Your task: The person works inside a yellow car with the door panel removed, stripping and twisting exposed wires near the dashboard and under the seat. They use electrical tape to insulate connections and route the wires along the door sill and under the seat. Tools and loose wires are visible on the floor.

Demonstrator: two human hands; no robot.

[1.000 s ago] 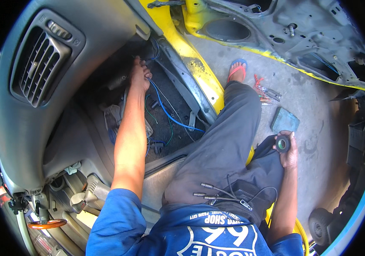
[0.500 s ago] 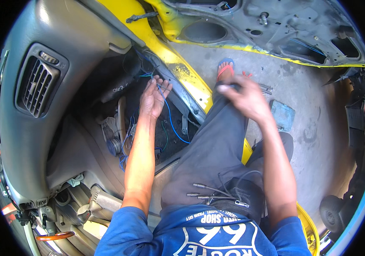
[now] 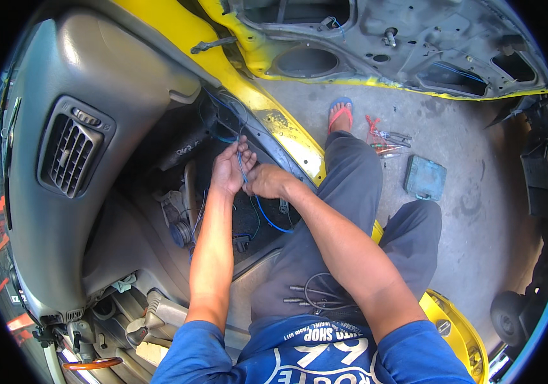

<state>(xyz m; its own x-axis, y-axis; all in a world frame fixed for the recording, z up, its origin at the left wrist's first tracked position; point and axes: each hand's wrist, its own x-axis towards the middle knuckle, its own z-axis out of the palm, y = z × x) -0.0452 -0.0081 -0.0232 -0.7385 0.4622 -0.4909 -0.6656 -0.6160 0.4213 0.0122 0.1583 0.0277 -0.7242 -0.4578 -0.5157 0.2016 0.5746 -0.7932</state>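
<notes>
A thin blue wire (image 3: 265,214) loops across the dark footwell and runs up into my hands. My left hand (image 3: 230,168) pinches it near its upper stretch, fingers pointing at the yellow door sill (image 3: 280,125). Right beside it, my right hand (image 3: 265,181) is closed on the same wire, knuckles up, with its fingertips partly hidden. More thin wires (image 3: 223,115) come out of the corner under the dashboard, just past my left fingertips.
The grey dashboard (image 3: 127,70) with an air vent (image 3: 72,153) stands at left. An open, stripped door (image 3: 363,57) spans the far right. On the concrete lie pliers and other hand tools (image 3: 392,141) and a teal case (image 3: 425,178). Dark cables (image 3: 319,296) rest on my lap.
My right hand has swung left from over my leg and closed on the blue wire beside my left hand. The left hand keeps its pinch, slightly lower in the picture.
</notes>
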